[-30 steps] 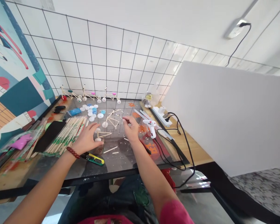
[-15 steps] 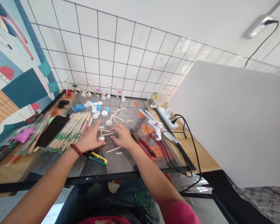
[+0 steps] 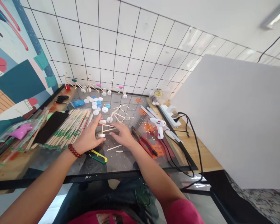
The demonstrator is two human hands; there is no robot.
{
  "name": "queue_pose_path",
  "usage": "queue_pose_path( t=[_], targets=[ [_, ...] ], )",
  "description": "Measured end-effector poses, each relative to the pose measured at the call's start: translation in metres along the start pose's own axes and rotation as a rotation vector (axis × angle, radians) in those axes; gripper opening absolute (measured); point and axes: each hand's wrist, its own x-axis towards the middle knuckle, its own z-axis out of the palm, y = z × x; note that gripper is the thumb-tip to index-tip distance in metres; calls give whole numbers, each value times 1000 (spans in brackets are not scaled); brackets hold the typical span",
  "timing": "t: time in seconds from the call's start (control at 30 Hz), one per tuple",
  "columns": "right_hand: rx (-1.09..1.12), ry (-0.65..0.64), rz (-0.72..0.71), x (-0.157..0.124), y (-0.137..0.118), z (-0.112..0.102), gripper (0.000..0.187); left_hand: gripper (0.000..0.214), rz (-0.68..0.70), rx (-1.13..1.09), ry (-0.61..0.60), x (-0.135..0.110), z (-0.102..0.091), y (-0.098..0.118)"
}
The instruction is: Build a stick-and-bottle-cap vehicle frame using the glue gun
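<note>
In the head view a small frame of wooden sticks with two white bottle-cap wheels is between my hands. My left hand, with a bead bracelet on its wrist, curves around the wheels, thumb at the near one and forefinger by the far one. The fingers of my right hand are at the narrow end of the sticks; its thumb is apart below, and the exact contact is partly hidden. Just beyond stands another stick frame with a white wheel. A yellow-green cutter lies near my left wrist.
Bundled sticks lie at left, loose caps behind. Several finished stick models line the back edge. Red-handled pliers, a white glue gun with its cable, and a power strip are at right.
The wheeled stick frame has turned between my hands, so both wheels and the spread sticks show more clearly. My right thumb has moved away from the forefinger. The camera view has shifted slightly.
</note>
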Motion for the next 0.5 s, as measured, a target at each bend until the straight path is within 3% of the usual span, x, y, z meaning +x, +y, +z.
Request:
queue_pose_path(
  t=[0.13, 0.33, 0.43, 0.5],
  targets=[
    [191, 73, 54, 1, -1, -1, 25, 105, 7, -15, 11, 0, -1, 3],
    [685, 101, 229, 6, -3, -2, 30, 107, -11, -31, 57, -1, -1, 7],
    [687, 112, 252, 5, -4, -11, 27, 111, -25, -107, 39, -2, -2, 13],
    [631, 99, 221, 4, -6, -19, 23, 94, -41, -215, 69, -1, -4, 17]
  ],
)
